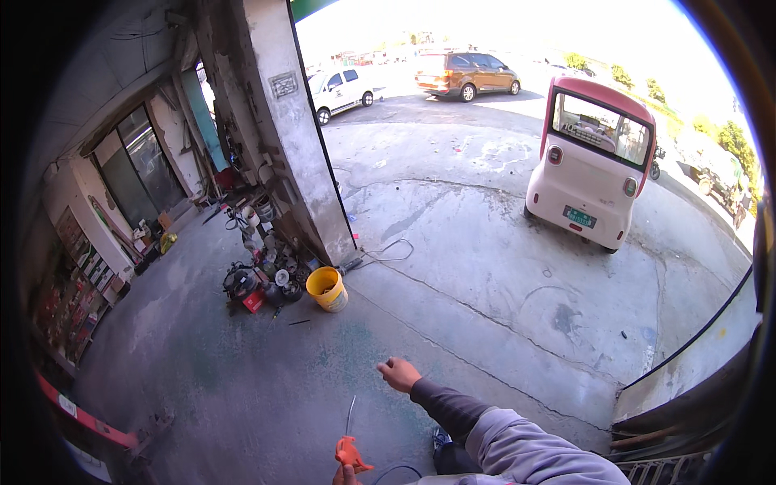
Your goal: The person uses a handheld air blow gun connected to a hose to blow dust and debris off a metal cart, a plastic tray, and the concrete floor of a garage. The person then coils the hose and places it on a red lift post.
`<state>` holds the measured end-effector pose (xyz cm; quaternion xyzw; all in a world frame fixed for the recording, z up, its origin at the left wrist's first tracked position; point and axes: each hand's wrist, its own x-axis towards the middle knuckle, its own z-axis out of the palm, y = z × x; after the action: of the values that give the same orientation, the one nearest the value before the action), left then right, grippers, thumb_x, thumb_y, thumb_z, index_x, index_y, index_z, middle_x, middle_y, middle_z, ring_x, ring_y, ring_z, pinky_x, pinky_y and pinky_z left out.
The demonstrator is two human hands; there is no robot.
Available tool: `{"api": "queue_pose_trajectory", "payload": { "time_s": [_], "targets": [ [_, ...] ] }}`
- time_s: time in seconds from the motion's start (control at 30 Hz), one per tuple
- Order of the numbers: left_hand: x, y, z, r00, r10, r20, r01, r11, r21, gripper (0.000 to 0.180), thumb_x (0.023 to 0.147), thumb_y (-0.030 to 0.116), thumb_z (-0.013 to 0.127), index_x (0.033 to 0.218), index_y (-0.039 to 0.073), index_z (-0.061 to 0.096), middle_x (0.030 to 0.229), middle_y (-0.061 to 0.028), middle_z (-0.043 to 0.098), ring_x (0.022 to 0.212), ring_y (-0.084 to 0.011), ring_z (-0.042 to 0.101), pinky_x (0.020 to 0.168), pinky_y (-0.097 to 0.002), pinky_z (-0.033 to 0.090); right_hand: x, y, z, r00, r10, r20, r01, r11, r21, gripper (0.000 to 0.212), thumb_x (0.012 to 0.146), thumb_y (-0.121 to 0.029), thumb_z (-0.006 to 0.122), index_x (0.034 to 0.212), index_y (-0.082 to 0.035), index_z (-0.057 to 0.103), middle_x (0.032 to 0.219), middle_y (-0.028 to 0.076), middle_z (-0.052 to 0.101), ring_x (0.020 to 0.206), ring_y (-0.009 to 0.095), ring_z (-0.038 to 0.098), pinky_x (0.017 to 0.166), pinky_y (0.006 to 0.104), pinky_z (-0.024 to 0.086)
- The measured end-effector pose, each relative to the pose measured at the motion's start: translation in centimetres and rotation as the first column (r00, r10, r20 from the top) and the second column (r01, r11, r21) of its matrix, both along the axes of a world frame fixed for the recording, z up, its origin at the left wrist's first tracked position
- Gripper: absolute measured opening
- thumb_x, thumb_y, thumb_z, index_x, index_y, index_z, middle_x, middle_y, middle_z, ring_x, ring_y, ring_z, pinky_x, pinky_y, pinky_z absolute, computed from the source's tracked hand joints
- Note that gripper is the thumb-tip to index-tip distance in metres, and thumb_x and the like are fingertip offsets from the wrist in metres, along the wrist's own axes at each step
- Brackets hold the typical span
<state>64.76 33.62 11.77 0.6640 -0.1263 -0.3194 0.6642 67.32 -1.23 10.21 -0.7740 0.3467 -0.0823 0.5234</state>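
From my head camera I look down at a grey concrete floor [242,380] at the mouth of a workshop. My left hand [346,475] is low at the bottom edge, and its grip is closed around an orange air blow gun [350,453] with a thin metal nozzle [351,415] that sticks up and away from me. A dark hose [394,470] curls off just beside it. My right hand [398,374] is stretched out in front of me in a grey sleeve; its fingers are curled into a loose fist and I see nothing in it. Near my leg is my dark shoe [440,440]. Farther off, by a rough concrete pillar [283,121], stands a yellow bucket [327,288], and next to it sits a heap of tools and machine parts [255,279]. Out in the sun is a small pink and white car [594,158], with a white car [343,89] and a brown car [465,74] behind it. I think the hose could catch my foot, since it lies so close to my shoe. The nozzle points near my right arm, so a puff of air could blow dust at me
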Motion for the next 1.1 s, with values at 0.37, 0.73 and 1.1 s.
{"api": "queue_pose_trajectory", "payload": {
  "time_s": [0.37,0.73,1.1],
  "targets": [
    [16.4,-24.3,-0.2,0.979,-0.115,-0.168,0.177,0.888,0.425,0.047,0.094,0.012,0.059,0.132,0.004,0.033,0.094,-0.0069,0.057,0.071,-0.0134,0.061,0.055,-0.0277,0.051,10.7,-1.6,-0.3,0.913,0.387,-0.131,-0.289,0.838,0.462,0.065,0.090,-0.061,0.056,0.103,0.001,0.067,0.098,0.020,0.070,0.096,0.031,0.069,0.082,0.0401,0.052],
    [29.9,-34.2,-10.9,0.808,-0.169,-0.564,0.429,0.825,0.367,0.025,0.099,0.026,0.059,0.098,0.001,0.056,0.073,-0.0074,0.064,0.060,-0.0163,0.063,0.057,-0.0299,0.052,31.5,-19.2,-12.8,0.857,0.218,-0.466,-0.146,0.972,0.185,0.073,0.096,-0.055,0.047,0.113,0.016,0.049,0.093,0.028,0.069,0.092,0.043,0.069,0.083,0.0472,0.053],
    [40.1,-40.6,-22.1,0.814,-0.363,-0.453,0.580,0.542,0.608,0.037,0.090,0.038,0.067,0.082,0.002,0.068,0.074,-0.0080,0.070,0.072,-0.0214,0.069,0.072,-0.0367,0.052,51.0,-37.3,-28.1,0.736,0.245,-0.630,-0.274,0.960,0.054,0.051,0.097,-0.041,0.049,0.116,0.007,0.046,0.093,0.026,0.070,0.088,0.041,0.070,0.078,0.0493,0.055]
  ]
}}
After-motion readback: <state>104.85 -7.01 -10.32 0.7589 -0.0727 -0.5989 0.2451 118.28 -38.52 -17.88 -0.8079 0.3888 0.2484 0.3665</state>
